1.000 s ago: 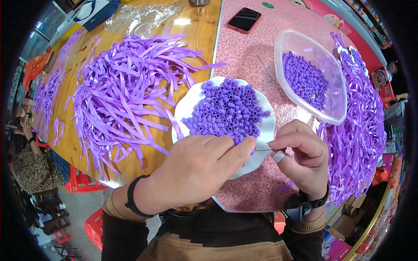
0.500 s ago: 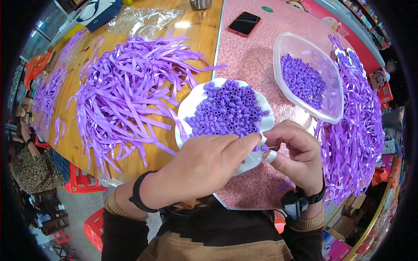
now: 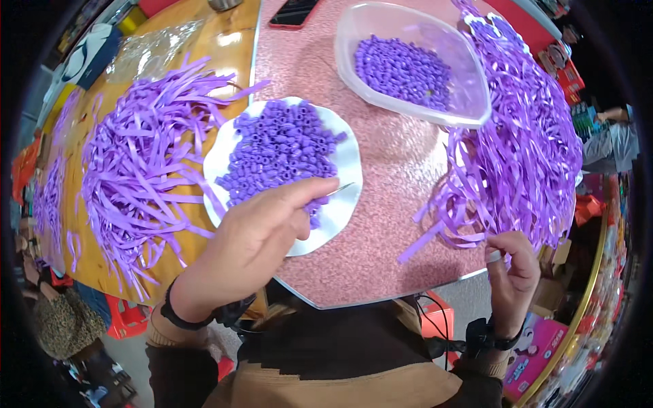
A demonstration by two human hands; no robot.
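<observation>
Over a white wavy-edged plate [image 3: 350, 160] my left hand [image 3: 255, 228] is closed in a pinch on a thin needle [image 3: 342, 188], whose tip points right past the fingertips. Purple tube-shaped beads [image 3: 282, 146] are heaped on the plate, just beyond that hand. My right hand [image 3: 513, 272] is off to the right by the table edge, thumb and fingers pinched together, with a white wrap on one digit. Its fingertips are at the near end of a large pile of purple ribbons [image 3: 524, 129]. What they pinch is too small to make out.
Another purple ribbon heap [image 3: 146, 163] covers the wooden table part at left. Beyond the plate stands a clear plastic tub [image 3: 469, 102] of beads. A phone [image 3: 294, 12] and a crumpled clear bag [image 3: 153, 51] lie farther back. Red stools [image 3: 126, 318] stand below.
My hands have parted: the right went from beside the plate to the right table edge, while the left keeps the needle over the plate. The view has shifted right. The beads seen at my fingertips no longer show there.
</observation>
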